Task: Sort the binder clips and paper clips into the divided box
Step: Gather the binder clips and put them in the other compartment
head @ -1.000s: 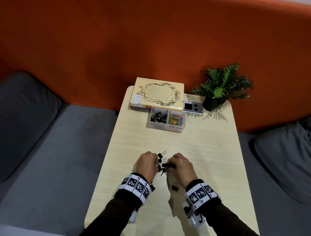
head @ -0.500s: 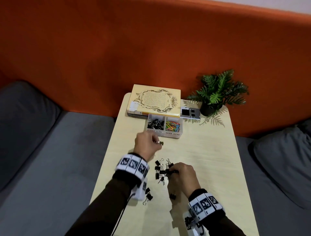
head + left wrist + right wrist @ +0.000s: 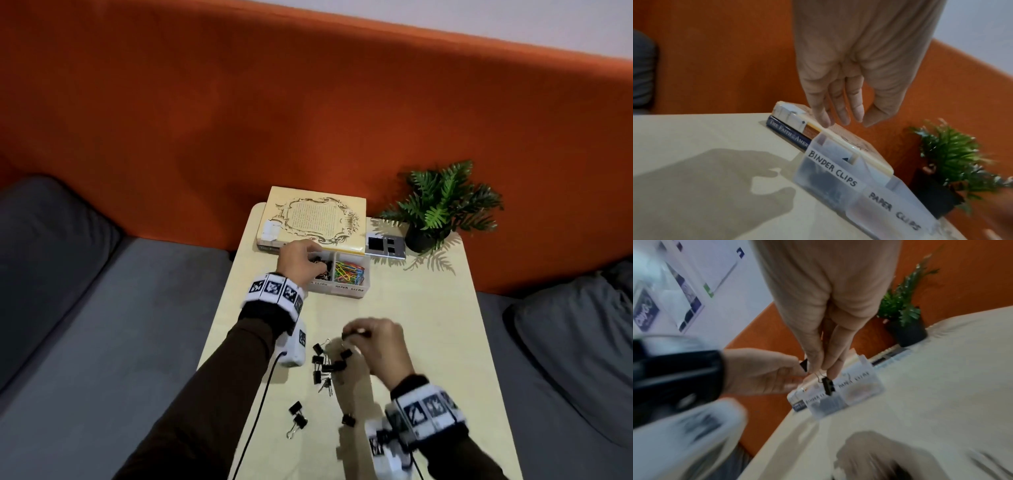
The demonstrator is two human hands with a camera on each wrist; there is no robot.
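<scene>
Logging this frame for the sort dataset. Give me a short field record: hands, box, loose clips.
left hand: over the divided box, fingers relaxed, holding nothing
right hand: pinches a binder clip by its wire handle
box left compartment: black binder clips, label BINDER CLIPS
box right compartment: coloured paper clips
loose binder clips: on the table, near the right hand

The divided box [image 3: 346, 291] is sitting on the table [image 3: 428, 325] at the upper middle of the head view, with the stacked books [image 3: 313, 219] lying directly behind it and the potted plant [image 3: 442, 209] standing to its upper right. A small flat card [image 3: 386, 246] is lying between books and plant. The left hand [image 3: 298, 262] is hovering over the box's left compartment. Loose binder clips [image 3: 325, 368] are lying lower in the frame, with the right hand [image 3: 380, 346] just right of them, above the table.
</scene>
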